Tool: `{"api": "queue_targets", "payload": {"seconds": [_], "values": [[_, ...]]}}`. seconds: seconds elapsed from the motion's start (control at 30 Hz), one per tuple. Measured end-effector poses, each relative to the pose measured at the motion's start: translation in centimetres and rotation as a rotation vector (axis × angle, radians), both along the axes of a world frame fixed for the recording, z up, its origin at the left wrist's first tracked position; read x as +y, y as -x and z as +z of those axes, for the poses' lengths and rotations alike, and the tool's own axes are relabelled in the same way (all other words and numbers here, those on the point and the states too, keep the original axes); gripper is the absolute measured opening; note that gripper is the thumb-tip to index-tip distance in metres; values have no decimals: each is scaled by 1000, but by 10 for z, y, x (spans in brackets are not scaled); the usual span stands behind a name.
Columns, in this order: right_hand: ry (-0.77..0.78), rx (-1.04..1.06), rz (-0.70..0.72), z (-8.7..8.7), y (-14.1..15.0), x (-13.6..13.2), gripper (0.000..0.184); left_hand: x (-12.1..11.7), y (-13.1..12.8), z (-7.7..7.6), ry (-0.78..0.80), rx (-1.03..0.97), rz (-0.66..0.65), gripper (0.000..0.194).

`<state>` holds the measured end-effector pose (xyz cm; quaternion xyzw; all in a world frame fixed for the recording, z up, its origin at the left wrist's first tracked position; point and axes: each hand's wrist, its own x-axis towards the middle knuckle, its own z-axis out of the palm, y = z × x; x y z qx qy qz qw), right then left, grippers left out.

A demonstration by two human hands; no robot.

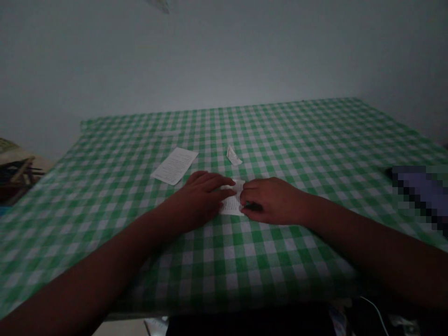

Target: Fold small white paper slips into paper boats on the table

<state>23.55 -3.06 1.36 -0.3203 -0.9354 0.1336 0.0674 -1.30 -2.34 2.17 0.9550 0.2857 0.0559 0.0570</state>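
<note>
A small sheet of printed paper (231, 204) lies on the checked cloth between my hands, partly covered by their fingers. My left hand (206, 193) rests at its left edge, fingers stretched out and slightly apart, the tips touching the paper. On the right side, my right hand (269, 200) has its fingers bent and thumb drawn in, closed on the paper's right edge. Just beyond them is a small folded piece of printed paper (234, 156). Farther left lies a larger printed sheet (176, 165), flat on the cloth.
A green and white checked tablecloth (297, 140) covers the table, which reaches back to a plain wall (224, 56). Toward the right edge sits a dark-edged, pixelated object (423, 191). Wooden items (21, 172) stand beyond the table's left side.
</note>
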Motion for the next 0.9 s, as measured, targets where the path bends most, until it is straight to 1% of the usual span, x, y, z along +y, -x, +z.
{"api": "queue_targets", "payload": {"seconds": [0.07,0.13,0.2,0.33,0.43,0.53,0.63,0.7,0.8,0.83,0.9], "values": [[11,19,-18,-1,1,0,18,0,0,-2,53,12,-63,36],[13,37,-51,-3,1,1,18,1,0,-4,94,10,-94,35],[3,50,-116,-6,2,5,20,1,1,-5,113,-2,-79,35],[-38,44,-291,-11,3,17,27,1,1,-7,136,-29,-45,36],[-52,20,-357,-12,5,24,28,1,-1,-8,140,-67,-31,32],[-83,-8,-337,-9,5,21,26,0,-5,-11,151,-113,3,23],[-109,-14,-260,-4,6,11,18,-1,-9,-13,154,-133,43,18],[-73,-18,-201,-1,6,2,15,-2,-11,-14,155,-136,66,18],[-11,-23,-116,0,7,-4,16,-1,-11,-15,156,-144,79,19],[-5,-19,-118,-1,6,-4,16,-1,-11,-15,157,-145,78,19],[-13,-6,-173,-3,5,3,16,-1,-11,-15,161,-145,78,19]]}}
